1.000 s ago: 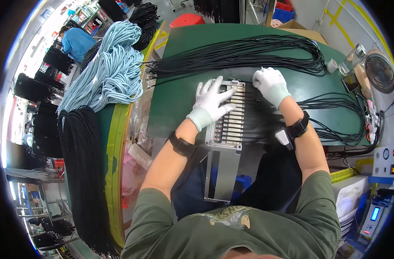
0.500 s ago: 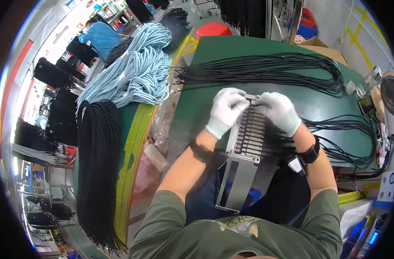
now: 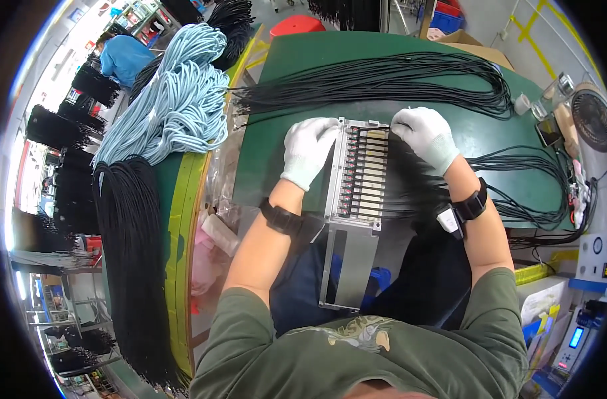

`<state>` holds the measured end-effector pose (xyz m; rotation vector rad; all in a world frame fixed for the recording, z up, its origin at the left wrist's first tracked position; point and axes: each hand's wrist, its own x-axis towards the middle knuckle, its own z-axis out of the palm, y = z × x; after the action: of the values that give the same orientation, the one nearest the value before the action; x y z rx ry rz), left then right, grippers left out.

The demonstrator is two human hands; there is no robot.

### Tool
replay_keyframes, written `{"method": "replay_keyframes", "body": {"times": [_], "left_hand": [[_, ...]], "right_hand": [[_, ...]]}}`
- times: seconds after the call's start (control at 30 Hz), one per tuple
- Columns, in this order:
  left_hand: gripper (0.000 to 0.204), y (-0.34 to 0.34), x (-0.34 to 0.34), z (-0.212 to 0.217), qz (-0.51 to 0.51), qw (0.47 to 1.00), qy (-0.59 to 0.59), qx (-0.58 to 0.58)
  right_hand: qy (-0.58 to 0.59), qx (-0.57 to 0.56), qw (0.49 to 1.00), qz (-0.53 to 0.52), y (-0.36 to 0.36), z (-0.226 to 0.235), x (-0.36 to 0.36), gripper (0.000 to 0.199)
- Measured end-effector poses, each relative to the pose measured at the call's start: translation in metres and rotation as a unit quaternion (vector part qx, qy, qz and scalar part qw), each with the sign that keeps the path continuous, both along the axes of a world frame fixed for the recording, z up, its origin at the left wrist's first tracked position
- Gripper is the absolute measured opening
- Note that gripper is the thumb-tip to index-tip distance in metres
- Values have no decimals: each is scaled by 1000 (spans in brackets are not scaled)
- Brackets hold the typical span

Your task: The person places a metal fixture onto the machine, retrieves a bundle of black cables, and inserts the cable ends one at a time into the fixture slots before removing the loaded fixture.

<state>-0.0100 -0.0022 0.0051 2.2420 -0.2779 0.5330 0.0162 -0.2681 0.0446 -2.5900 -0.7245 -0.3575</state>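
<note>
A silver metal fixture point(image 3: 335, 174) with a row of slots lies before me, and black cable ends with small connectors sit side by side in it. My left hand point(image 3: 308, 149), in a white glove, is closed at the fixture's far left corner; whatever its fingers pinch is hidden. At the far right corner, my gloved right hand point(image 3: 423, 136) pinches a black cable point(image 3: 376, 129) that lies across the farthest slot. Other black cables point(image 3: 403, 205) trail from the fixture's right side, partly blurred. Below the slots, a metal frame point(image 3: 348, 266) extends toward my lap.
A long bundle of black cables point(image 3: 383, 86) lies across the green table point(image 3: 303, 56). Light blue cables point(image 3: 183, 100) and hanging black cables point(image 3: 134, 253) cover the yellow-edged bench at left. A small fan point(image 3: 593, 123) stands at right. A person in blue point(image 3: 127, 58) is far left.
My left hand has moved left off the slots to the fixture's left edge. My right hand has drawn slightly away to the right, uncovering the farthest slots. The whole view has shifted a little.
</note>
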Motion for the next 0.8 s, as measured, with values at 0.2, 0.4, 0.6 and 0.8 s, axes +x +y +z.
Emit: {"method": "replay_keyframes", "body": {"times": [0.2,0.4,0.6,0.8], "left_hand": [[22,4,0,-3,-21,1000,6,13],[22,5,1,-5,-25,999,4,19],[22,8,6,-11,-45,999,3,12],[25,8,4,-8,-40,999,16,26]], "right_hand": [[0,-27,1000,-6,-1,-2,0,18],[20,-34,999,-12,0,-3,2,15],[62,25,998,-21,5,-9,4,16],[112,31,991,-68,10,-2,1,19]]}}
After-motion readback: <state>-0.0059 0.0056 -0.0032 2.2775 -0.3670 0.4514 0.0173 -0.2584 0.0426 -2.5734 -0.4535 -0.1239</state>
